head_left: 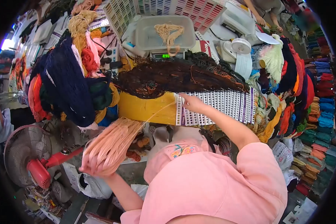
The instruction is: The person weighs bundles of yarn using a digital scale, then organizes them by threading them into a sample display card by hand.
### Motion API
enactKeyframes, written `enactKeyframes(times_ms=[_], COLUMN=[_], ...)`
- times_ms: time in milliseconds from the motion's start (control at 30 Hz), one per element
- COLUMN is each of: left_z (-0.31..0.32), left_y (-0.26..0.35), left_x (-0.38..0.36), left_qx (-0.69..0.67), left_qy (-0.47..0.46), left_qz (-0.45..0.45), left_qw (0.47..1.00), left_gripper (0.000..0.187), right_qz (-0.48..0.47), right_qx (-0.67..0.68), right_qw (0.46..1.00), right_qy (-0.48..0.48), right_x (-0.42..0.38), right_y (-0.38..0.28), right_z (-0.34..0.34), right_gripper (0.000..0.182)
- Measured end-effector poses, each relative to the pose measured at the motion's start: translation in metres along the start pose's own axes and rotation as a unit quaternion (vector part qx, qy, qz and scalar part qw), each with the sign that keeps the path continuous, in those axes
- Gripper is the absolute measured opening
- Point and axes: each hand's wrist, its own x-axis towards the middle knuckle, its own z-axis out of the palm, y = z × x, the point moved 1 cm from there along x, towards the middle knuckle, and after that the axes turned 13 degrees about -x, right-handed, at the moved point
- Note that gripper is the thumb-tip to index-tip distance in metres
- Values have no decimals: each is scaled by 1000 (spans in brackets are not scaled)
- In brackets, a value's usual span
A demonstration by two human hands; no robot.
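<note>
My left hand (97,166) is closed around one end of a peach-coloured skein of thread (117,140), held out to the left in front of the table edge. A single strand runs from that skein up to the right. My right hand (192,102) pinches the strand's end at the left side of a row of white punched thread cards (218,108). These cards overlap in a row on the table's front. A yellow board (145,108) lies left of them. Just behind stretches a heap of dark brown thread (179,76).
A digital scale (166,56) carries a clear tub (140,33) with a pale skein (170,33). Colour charts (119,16) stand behind. Navy thread (69,82) piles up left, mixed skeins (287,74) right. A red fan (37,173) stands lower left. Another person's hands (263,20) show top right.
</note>
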Motion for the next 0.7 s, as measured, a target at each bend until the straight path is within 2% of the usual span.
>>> enactKeyframes(times_ms=[167, 267, 333, 367, 433, 467, 533, 567, 633, 667, 700], left_z=[15, 10, 5, 2, 1, 0, -3, -5, -10, -11, -17], left_y=[9, 5, -1, -8, -17, -18, -19, -24, -32, -32, -24], left_x=[-53, -83, -97, -102, -102, -102, -96, -84, -57, -48, -55], left_qx=[88, 132, 151, 153, 118, 122, 126, 148, 191, 212, 212], left_qy=[5, 21, 31, 35, 50, 57, 38, 43, 57, 67, 68], left_qz=[112, 175, 203, 210, 206, 204, 213, 228, 265, 283, 270], left_qw=[990, 975, 967, 965, 970, 970, 968, 961, 943, 933, 937], left_gripper=[14, 16, 18, 19, 19, 20, 22, 22, 23, 24, 24], right_qz=[57, 57, 106, 142, 152, 135, 108, 52, -155, -276, -369], right_qx=[-74, -141, -184, -162, -169, -133, -95, -93, -87, -44, 8], right_qw=[990, 976, 970, 975, 973, 980, 986, 994, 966, 933, 902], right_qy=[103, 157, 121, 59, 45, 55, 81, -29, -188, -225, -224], right_x=[73, 118, 142, 157, 175, 173, 159, 134, 61, 22, -10], right_y=[21, 16, 9, 14, 19, 5, -35, -63, -122, -147, -165], right_z=[-43, -64, -74, -71, -51, -44, -5, 12, 38, 39, 35], right_gripper=[46, 48, 49, 45, 38, 27, 18, 17, 13, 11, 10])
